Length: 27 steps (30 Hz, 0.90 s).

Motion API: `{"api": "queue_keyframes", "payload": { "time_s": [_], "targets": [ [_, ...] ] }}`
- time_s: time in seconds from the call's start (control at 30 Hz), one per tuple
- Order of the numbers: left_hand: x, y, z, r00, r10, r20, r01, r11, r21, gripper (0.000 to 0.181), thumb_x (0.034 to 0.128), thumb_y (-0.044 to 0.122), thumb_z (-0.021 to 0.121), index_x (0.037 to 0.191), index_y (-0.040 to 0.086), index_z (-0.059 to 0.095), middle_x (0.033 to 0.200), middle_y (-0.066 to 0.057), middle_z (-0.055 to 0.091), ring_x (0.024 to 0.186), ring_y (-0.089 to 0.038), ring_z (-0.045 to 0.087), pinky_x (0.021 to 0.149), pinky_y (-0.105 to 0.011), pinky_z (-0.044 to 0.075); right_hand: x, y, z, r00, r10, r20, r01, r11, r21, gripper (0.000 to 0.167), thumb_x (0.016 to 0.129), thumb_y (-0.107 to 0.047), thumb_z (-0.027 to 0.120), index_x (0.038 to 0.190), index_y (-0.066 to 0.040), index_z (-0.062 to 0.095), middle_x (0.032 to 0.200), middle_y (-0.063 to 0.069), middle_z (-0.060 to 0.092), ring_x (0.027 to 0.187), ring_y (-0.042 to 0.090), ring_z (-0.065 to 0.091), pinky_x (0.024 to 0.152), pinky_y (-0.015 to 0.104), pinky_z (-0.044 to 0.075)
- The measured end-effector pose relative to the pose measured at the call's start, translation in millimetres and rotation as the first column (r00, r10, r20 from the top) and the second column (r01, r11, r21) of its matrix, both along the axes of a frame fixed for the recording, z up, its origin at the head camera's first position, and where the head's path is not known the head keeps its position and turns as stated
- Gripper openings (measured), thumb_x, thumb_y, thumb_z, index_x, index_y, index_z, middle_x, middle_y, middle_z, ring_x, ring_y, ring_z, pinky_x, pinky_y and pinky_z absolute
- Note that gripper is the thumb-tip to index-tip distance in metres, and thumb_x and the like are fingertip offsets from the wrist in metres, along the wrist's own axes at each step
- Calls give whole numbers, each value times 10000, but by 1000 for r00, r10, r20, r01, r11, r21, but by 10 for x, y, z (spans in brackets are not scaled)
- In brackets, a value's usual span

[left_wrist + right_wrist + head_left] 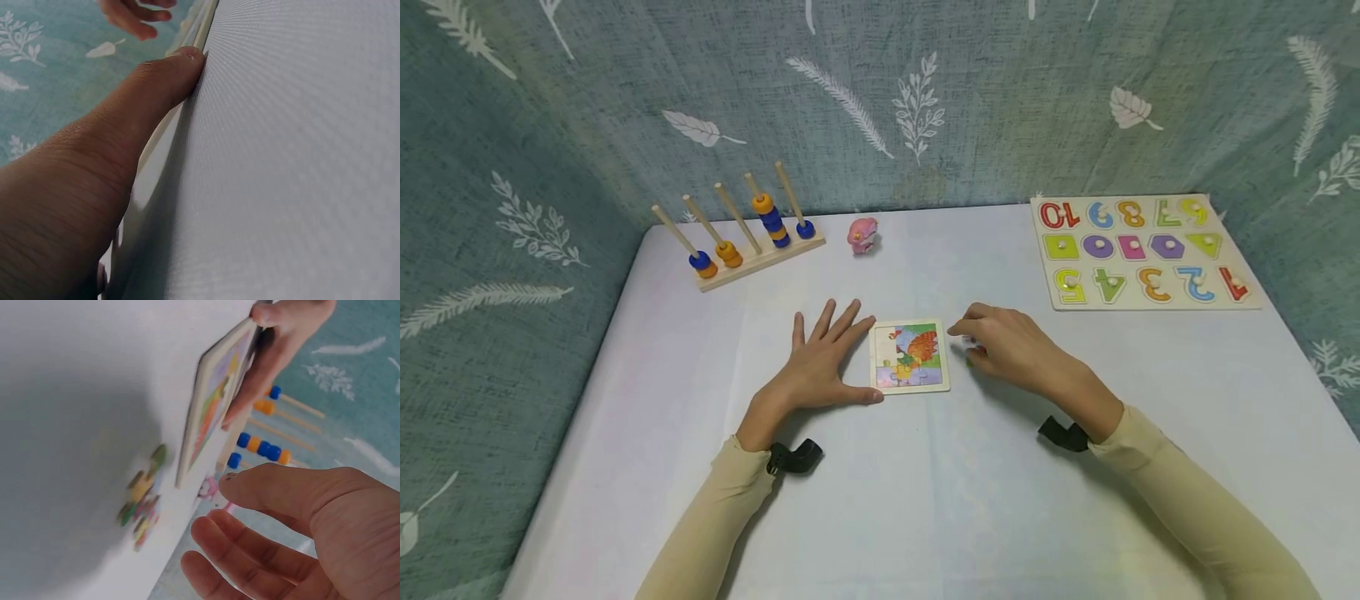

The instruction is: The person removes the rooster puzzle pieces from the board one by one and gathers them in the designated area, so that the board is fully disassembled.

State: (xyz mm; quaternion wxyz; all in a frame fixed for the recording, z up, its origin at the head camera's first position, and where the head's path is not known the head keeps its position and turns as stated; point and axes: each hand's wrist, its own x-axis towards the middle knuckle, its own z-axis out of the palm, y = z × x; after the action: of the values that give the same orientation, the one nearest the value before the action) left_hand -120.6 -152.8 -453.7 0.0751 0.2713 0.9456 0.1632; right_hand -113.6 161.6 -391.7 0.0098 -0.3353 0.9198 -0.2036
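Note:
A small square jigsaw puzzle in a pale wooden frame (946, 371) lies mid-table, its picture partly filled, with bare board showing at the upper left. My left hand (812, 375) is spread flat beside it; thumb and index fingertip touch the frame's left corners. In the left wrist view the thumb (169, 75) rests against the frame's edge. To the puzzle's right, my right hand (1015, 346) hovers over loose jigsaw pieces (142, 487), which it mostly hides in the head view. Its fingers are loosely bent and apart from the thumb, with nothing between them.
At the back left stands a wooden peg stacker (763, 265) with blue and orange beads. A small pink toy figure (862, 235) sits near the back edge. A number-and-shape peg board (1150, 305) lies at the back right. Patterned green cloth (1000, 100) hangs behind the table.

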Motion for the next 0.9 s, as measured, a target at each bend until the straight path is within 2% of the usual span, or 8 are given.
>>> {"api": "queue_keyframes", "payload": {
  "time_s": [0.17,0.3,0.47,0.6,0.7,0.9],
  "targets": [
    [-6,6,-3,1000,-4,0,4,1000,-7,1152,695,764,720,1605,233,255,1681,-37,55,1518,-353,-65,1083,-701,-121,3,-126,58,1000,18,13,-18,1000,-3,296,840,-40,755,1135,-19,741,1017,104,674,783,175,586,697,345,503],
    [-9,-2,-7,1000,-8,-3,8,1000,-20,1160,697,781,703,1610,238,239,1682,-34,46,1517,-356,-70,1082,-705,-119,-5,-284,50,998,61,26,-60,998,-23,272,856,-91,758,1120,-30,743,1003,88,673,824,177,600,739,351,517],
    [-10,6,-2,1000,-17,-12,17,1000,-11,1148,709,787,690,1611,239,236,1681,-36,55,1517,-358,-62,1079,-711,-113,-13,-479,-10,991,129,18,-129,991,-32,241,862,-96,745,1095,-35,740,971,65,661,779,151,580,704,314,497],
    [-17,10,-10,1000,-24,-16,23,1000,-13,1144,715,798,675,1611,241,233,1682,-36,54,1518,-360,-60,1076,-717,-108,-13,-581,-49,988,152,-5,-152,988,-18,245,842,-73,740,1084,-37,737,924,46,640,726,148,548,658,304,469],
    [-22,5,-15,1000,-22,-17,21,1000,-19,1147,716,801,672,1613,244,225,1682,-32,46,1517,-362,-63,1076,-718,-108,-15,-634,-67,988,156,-21,-156,988,-1,255,834,-73,748,1087,-42,736,938,38,643,758,157,578,681,320,485],
    [-15,-17,-21,999,-21,-28,20,1000,-20,1152,714,795,679,1613,232,229,1682,-38,51,1516,-368,-57,1073,-724,-103,-16,-743,-114,984,179,-5,-179,984,7,230,874,-92,737,1100,-50,731,958,35,654,770,156,599,673,302,495]
  ]
}}
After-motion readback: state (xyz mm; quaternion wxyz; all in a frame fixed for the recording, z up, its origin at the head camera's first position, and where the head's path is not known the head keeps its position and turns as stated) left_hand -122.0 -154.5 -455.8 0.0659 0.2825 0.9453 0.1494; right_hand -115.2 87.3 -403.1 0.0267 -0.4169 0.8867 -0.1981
